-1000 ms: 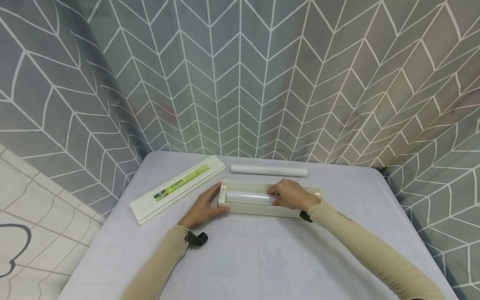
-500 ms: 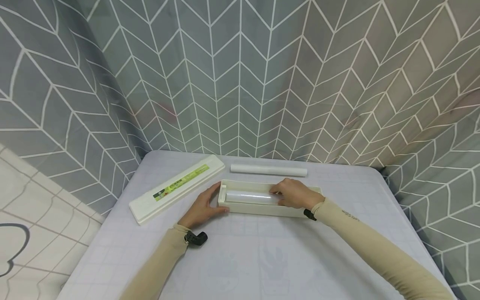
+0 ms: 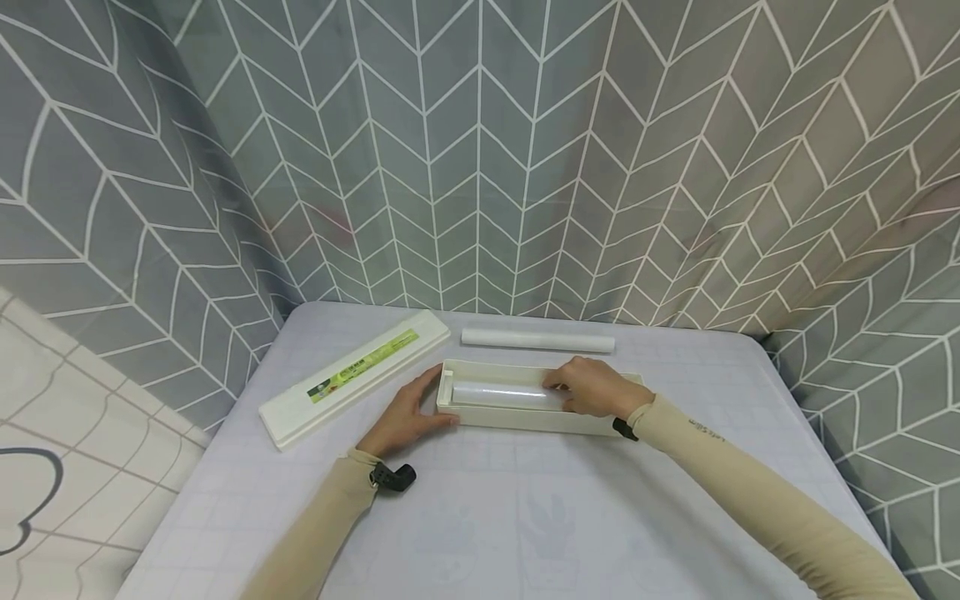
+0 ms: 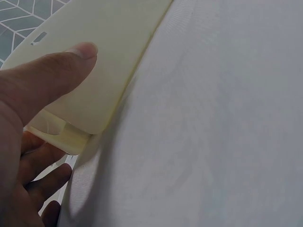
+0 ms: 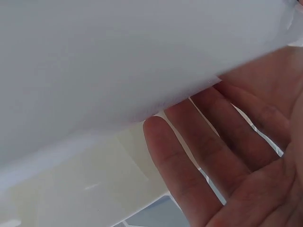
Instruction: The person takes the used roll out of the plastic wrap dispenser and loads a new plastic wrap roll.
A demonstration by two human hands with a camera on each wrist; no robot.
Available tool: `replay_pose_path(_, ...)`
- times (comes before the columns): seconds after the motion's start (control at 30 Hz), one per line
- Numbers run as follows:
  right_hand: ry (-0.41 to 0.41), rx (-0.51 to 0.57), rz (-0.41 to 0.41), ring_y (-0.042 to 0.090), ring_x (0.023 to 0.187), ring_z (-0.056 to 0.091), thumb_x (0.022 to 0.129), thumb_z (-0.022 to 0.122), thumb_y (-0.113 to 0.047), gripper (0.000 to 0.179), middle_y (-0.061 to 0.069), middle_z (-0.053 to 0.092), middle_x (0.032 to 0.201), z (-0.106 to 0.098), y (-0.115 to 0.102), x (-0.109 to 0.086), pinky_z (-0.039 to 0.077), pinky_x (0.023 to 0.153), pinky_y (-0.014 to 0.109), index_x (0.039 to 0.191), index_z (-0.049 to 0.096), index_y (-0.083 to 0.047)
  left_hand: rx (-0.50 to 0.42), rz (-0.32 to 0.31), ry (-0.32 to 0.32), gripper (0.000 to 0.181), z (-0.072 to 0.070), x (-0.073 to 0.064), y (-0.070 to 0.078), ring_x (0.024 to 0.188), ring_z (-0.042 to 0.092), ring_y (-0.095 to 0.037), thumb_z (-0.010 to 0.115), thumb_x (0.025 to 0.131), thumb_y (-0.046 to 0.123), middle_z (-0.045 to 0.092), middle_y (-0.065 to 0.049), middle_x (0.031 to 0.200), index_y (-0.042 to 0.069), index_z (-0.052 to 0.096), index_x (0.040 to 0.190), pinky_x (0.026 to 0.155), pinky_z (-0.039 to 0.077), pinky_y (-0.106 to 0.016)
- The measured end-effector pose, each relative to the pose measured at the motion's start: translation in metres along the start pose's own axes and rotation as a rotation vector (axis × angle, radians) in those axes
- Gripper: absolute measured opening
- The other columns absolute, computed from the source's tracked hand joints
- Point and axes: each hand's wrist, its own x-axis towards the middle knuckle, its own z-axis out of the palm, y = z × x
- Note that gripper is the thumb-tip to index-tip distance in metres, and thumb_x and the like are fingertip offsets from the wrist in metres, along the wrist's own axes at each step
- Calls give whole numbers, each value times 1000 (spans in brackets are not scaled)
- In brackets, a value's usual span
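In the head view, a cream plastic box [image 3: 540, 417] without its cover lies lengthwise on the table. Inside it is a shiny roll of cling film [image 3: 504, 394]. My left hand [image 3: 405, 417] grips the box's left end. In the left wrist view, the thumb [image 4: 71, 66] presses on the box side [image 4: 113, 52], with the other fingers round its end. My right hand [image 3: 592, 387] is at the right part of the roll, fingers over its far side. In the right wrist view, several fingers [image 5: 199, 137] touch the film's lower edge [image 5: 175, 99]; the thumb is mostly hidden.
A long white lid [image 3: 356, 375] with a green label lies at an angle on the left. Behind the box is a white tube [image 3: 537, 340]. A pale cloth covers the table [image 3: 465, 517]; a patterned grey curtain [image 3: 480, 167] hangs behind it.
My right hand has slid a little to the right along the roll, uncovering more of it. The left hand, box, lid and white tube stay in place.
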Motion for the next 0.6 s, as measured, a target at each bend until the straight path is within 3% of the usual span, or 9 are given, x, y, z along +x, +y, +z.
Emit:
replay_pose_path(0.2,13,0,3,21,97,77,79,89,-3,42,6,81,106,-3,4,-5,64,84,40,119,79,-8,7,-4,-4,104,0,0,2,162,27,-36,92,83,35,37,-14,171,12,34,166,133,19,-54)
replay_pose_path(0.43,14,48,28,24,102,77,82,90,-10,47,7,80,118,-13,13,-20,63,89,44,127,77,-7,31,-6,-6,105,0,0,5,161,28,-36,93,83,34,37,-15,171,10,34,166,133,20,-54)
replay_pose_path(0.6,106,55,21,23,101,77,87,88,-15,37,5,81,114,-19,25,-37,64,86,45,122,79,-8,47,-4,-8,105,-1,0,6,161,29,-36,93,83,35,38,-15,170,11,34,166,132,21,-54)
